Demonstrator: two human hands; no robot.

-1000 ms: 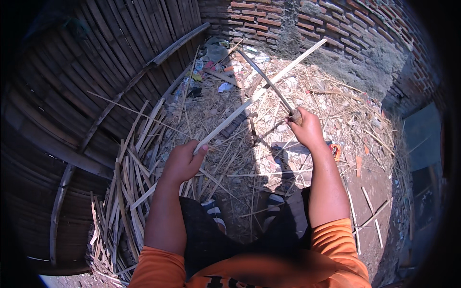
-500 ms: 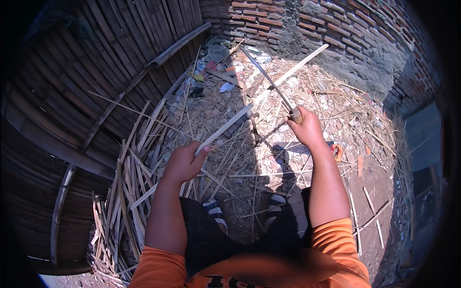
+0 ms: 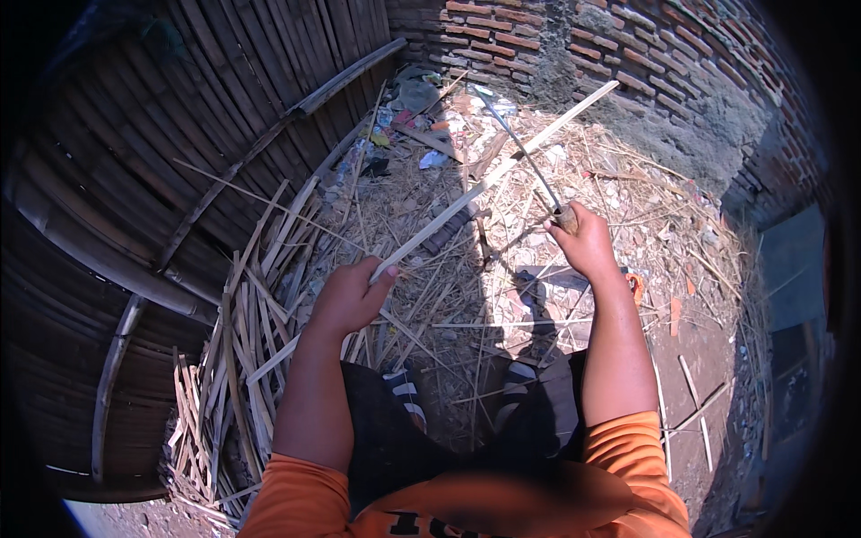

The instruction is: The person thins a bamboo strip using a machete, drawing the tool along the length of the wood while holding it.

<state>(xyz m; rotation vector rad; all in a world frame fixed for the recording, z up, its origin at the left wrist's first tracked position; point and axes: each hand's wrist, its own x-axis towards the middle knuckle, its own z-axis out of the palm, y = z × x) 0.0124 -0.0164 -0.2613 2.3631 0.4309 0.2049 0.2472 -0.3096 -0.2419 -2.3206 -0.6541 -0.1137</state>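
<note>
We're outdoors in a rough backyard work corner: brick wall (image 3: 628, 54), bamboo-slat fence (image 3: 179, 134), dirt ground (image 3: 691, 359) strewn with split bamboo strips (image 3: 242, 341) and straw.

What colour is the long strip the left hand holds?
Pale straw-yellow, like dried bamboo. The head view shows the strip gripped by the left hand.

The left hand (image 3: 348, 296) grips the near end of a long bamboo strip (image 3: 489, 184) slanting toward the brick wall (image 3: 628, 54) — the right hand (image 3: 585, 242) holds a knife (image 3: 525, 157), its blade crossing the strip.
</note>
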